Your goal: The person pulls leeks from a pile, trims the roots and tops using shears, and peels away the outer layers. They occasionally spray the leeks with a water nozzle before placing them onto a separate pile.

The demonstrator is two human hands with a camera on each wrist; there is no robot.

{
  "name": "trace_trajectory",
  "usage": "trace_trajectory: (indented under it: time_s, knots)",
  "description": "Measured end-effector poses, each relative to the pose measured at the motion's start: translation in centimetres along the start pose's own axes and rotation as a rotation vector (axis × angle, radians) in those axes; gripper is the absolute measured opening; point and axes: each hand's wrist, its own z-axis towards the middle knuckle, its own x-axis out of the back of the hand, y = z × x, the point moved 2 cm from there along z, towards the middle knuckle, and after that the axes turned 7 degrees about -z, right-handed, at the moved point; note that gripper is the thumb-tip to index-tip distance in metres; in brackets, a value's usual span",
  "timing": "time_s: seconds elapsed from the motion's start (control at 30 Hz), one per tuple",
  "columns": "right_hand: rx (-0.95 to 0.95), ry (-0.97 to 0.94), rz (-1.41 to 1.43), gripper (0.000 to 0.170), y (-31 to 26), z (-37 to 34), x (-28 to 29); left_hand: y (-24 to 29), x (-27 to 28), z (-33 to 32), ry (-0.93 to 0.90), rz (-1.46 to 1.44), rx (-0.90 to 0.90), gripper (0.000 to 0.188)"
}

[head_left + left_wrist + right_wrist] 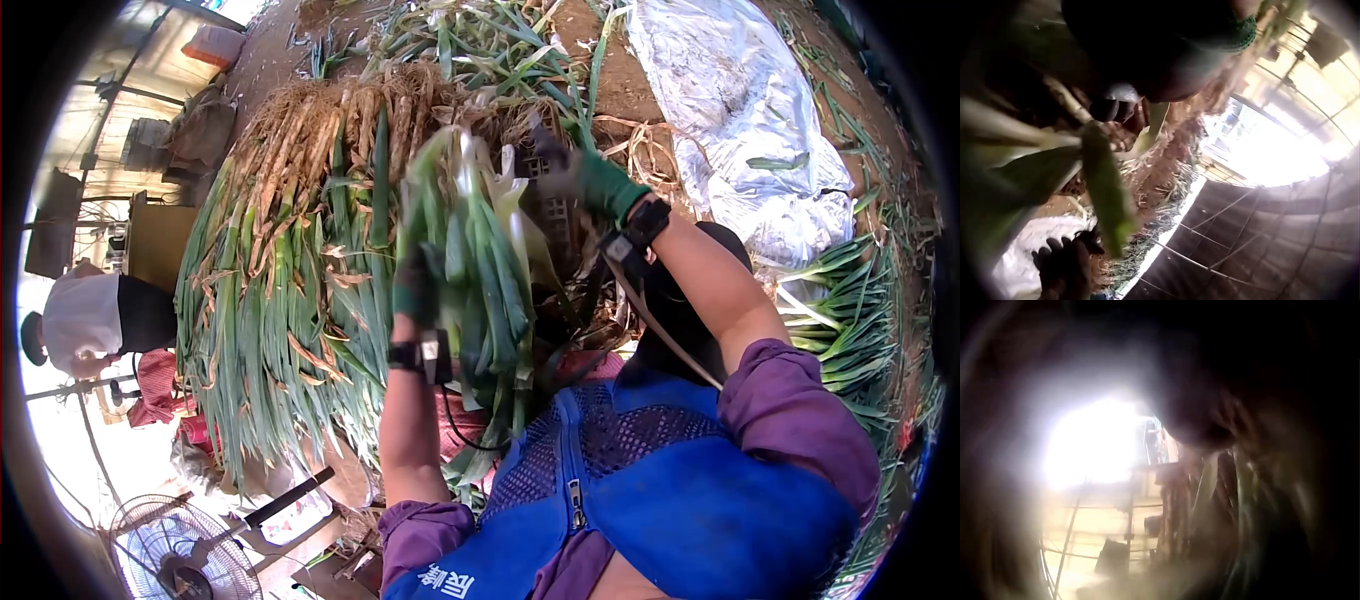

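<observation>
In the head view, my left hand point(415, 285), in a dark and green glove, grips a bunch of green onions point(485, 270) by its left side. The bunch's pale ends point away from me and its leaves hang towards my vest. In the left wrist view, an onion leaf point(1107, 194) stands out below the dark glove. My right hand point(590, 185), gloved in green with dark, motion-blurred fingers, is off to the right of the pale ends. Its fingers look spread in the left wrist view. The right wrist view is mostly dark and blurred.
A large pile of untrimmed green onions point(290, 250) with brown roots lies to the left. Beyond are loose leaves point(470, 40). A white plastic sheet point(740, 130) and more onions point(840, 315) lie right. A fan point(185, 555) and another person point(85, 320) are at left.
</observation>
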Motion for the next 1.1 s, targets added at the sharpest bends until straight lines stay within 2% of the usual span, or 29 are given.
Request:
trace_trajectory:
  time_s: [0.03, 0.07, 0.1, 0.17, 0.23, 0.27, 0.3, 0.33, 0.37, 0.4, 0.43, 0.47, 0.5, 0.53, 0.57, 0.6, 0.63, 0.67, 0.7, 0.73, 0.77, 0.83, 0.87, 0.9, 0.93, 0.97, 1.0, 1.07, 1.1]
  knots:
    - [-0.152, 0.035, -0.022, 0.064, 1.2, 0.7, 1.6, 4.2, 3.2, 0.9, 0.147, -0.283, 0.186, 0.021]
    - [-0.302, 0.072, -0.042, 0.068, 2.2, 0.9, 2.9, 8.6, 6.3, 1.2, 0.269, -0.006, 0.047, 0.021]
    - [-0.338, 0.116, -0.097, 0.070, 3.2, 0.5, 3.0, 8.0, 7.1, 2.3, 0.457, 0.054, 0.048, 0.025]
    - [-0.405, 0.202, -0.208, 0.073, 5.3, 0.4, 1.9, 6.7, 8.4, 4.5, 0.842, 0.156, 0.075, 0.047]
    - [-0.326, 0.160, -0.317, 0.073, 5.4, 0.7, 0.2, 12.4, 7.8, 5.2, 0.668, 0.507, 0.067, 0.055]
    - [-0.285, 0.136, -0.372, 0.073, 4.9, 0.6, -0.7, 14.0, 6.8, 5.9, 0.409, 0.296, 0.135, 0.057]
    - [-0.215, 0.052, -0.328, 0.051, 2.0, -0.6, -0.8, 11.1, 3.8, 7.8, 0.197, -0.289, 0.089, 0.062]
    - [0.029, -0.027, -0.460, 0.039, 4.5, 1.7, -5.0, 11.4, 1.6, 8.6, 0.060, -0.088, 0.211, 0.065]
    - [0.222, -0.158, -0.614, 0.033, 5.0, 2.2, -7.5, 11.7, -2.0, 8.8, -0.037, -0.546, 0.243, 0.033]
    - [0.434, -0.263, -0.740, 0.028, 5.3, 2.4, -9.9, 10.9, -4.3, 9.3, -0.110, -0.177, 0.428, 0.037]
    - [0.597, -0.421, -0.887, 0.028, 3.3, 0.4, -11.3, 12.3, -5.7, 8.9, -0.239, -0.129, 0.522, 0.039]
    - [0.616, -0.436, -0.686, 0.025, 4.2, -0.4, -14.2, 13.7, -7.0, 8.3, -0.379, -0.073, 0.604, 0.043]
    - [0.510, -0.482, -0.432, 0.024, 4.2, -1.4, -15.4, 12.9, -8.3, 7.8, -0.418, -0.213, 0.572, 0.040]
    - [0.587, -0.577, -0.529, 0.032, 4.3, -1.6, -17.0, 10.8, -9.9, 7.2, -0.455, -0.354, 0.542, 0.038]
    - [0.431, -0.563, -0.240, 0.035, 4.1, -2.0, -17.1, 8.9, -10.1, 7.3, -0.512, -0.271, 0.376, 0.036]
    - [0.360, -0.529, 0.036, 0.037, 4.6, -1.4, -18.1, 7.0, -10.2, 7.4, -0.546, -0.190, 0.207, 0.035]
    - [0.307, -0.490, 0.313, 0.040, 5.0, -0.8, -19.1, 6.4, -9.2, 7.7, -0.627, 0.026, -0.103, 0.036]
    - [0.290, -0.461, 0.344, 0.040, 5.3, -0.3, -19.1, 6.3, -8.6, 7.6, -0.693, 0.243, -0.413, 0.037]
    - [0.275, -0.458, 0.271, 0.039, 5.2, -0.1, -19.3, 5.4, -8.1, 6.2, -0.762, -0.119, -0.100, 0.034]
    - [0.262, -0.445, 0.184, 0.039, 5.1, 0.1, -19.0, 4.4, -7.6, 4.8, -0.712, -0.675, 0.295, 0.032]
    - [0.255, -0.425, 0.105, 0.039, 5.1, 0.3, -18.9, 3.1, -7.3, 3.5, -0.553, -1.050, 0.590, 0.031]
    - [0.209, -0.392, -0.006, 0.038, 4.4, 0.7, -19.4, -5.6, -9.4, 5.8, -0.866, -0.567, 0.232, 0.029]
    - [0.161, -0.389, -0.026, 0.038, 4.1, 0.7, -19.4, -8.0, -12.4, 5.1, -0.825, -0.196, 0.093, 0.031]
    - [0.104, -0.394, -0.034, 0.037, 4.1, 0.7, -19.3, -1.0, -9.7, 3.7, -0.812, -0.147, -0.082, 0.032]
    - [0.049, -0.401, -0.035, 0.037, 3.9, 0.6, -19.4, 3.6, -9.2, 2.3, -0.731, -0.313, -0.119, 0.031]
    - [-0.022, -0.409, -0.031, 0.037, 3.9, 0.1, -18.8, 0.3, -11.3, 2.9, -0.756, -0.636, 0.182, 0.030]
    - [-0.078, -0.405, 0.001, 0.037, 3.6, 0.1, -18.6, 2.5, -11.1, 2.9, -0.741, -0.389, -0.058, 0.029]
    - [-0.124, -0.326, 0.136, 0.036, 3.0, -0.1, -18.0, 5.7, -9.2, 2.4, -0.611, -0.667, 0.231, 0.029]
    - [-0.057, -0.198, 0.339, 0.036, 2.5, 0.1, -17.6, 7.2, -8.2, 2.2, -0.513, -0.814, 0.396, 0.029]
